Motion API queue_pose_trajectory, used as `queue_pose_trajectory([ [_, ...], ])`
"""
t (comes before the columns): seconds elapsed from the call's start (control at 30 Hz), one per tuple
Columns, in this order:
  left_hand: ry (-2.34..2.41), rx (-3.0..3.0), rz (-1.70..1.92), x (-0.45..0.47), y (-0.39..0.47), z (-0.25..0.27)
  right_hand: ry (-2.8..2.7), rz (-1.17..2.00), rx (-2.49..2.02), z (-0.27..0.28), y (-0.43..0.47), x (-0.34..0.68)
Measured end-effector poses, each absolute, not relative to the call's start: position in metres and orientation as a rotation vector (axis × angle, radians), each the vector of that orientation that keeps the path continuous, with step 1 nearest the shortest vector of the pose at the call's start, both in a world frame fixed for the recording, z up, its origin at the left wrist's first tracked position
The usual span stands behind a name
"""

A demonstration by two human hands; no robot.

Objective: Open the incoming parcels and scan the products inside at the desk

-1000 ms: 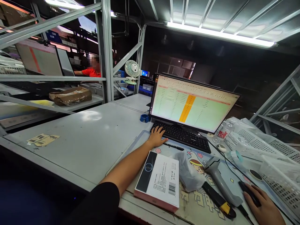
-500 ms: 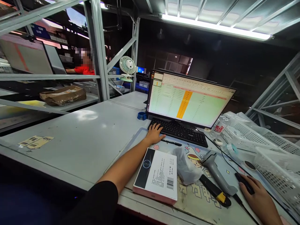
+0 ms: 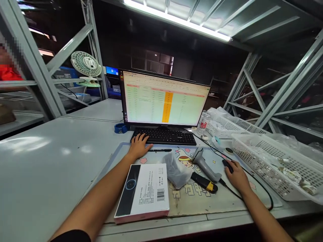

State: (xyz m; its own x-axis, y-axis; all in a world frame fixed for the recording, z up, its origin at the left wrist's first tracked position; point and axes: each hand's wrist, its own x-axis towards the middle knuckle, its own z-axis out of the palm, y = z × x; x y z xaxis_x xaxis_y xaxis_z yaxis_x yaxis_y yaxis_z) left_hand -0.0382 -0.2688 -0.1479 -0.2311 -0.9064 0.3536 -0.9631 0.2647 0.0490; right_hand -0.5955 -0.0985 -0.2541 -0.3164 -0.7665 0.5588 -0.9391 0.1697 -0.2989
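Observation:
My left hand (image 3: 138, 145) lies with fingers spread on the left end of a black keyboard (image 3: 166, 135). Wrapped over a black computer mouse (image 3: 227, 166) is my right hand (image 3: 237, 178), on the right of the desk mat (image 3: 184, 201). A monitor (image 3: 146, 104) behind the keyboard shows a spreadsheet with an orange column. Beside my left forearm lies a white and black box (image 3: 147, 190) with a barcode. A clear plastic bag (image 3: 176, 171), a grey barcode scanner (image 3: 205, 166), a black and yellow utility knife (image 3: 204, 183) and a black pen (image 3: 160, 150) lie between my hands.
White perforated baskets (image 3: 267, 164) line the right side, with small packets inside. A clear bottle (image 3: 204, 124) and tape rolls (image 3: 217, 142) stand near them. A blue tape roll (image 3: 120, 128) sits left of the monitor. A fan (image 3: 87, 64) is clipped to the metal frame.
The view has swung to the right, so the desk things appear further left and more of the baskets shows. Both hands stay in place on the keyboard and the mouse.

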Motion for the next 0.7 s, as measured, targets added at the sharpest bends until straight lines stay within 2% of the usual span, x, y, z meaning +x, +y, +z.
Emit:
queue_pose_trajectory([
  [0.7, -2.228, 1.703, 0.268, -0.035, -0.276, -0.153, -2.155, 0.879, 1.647, -0.246, -0.093, -0.588],
])
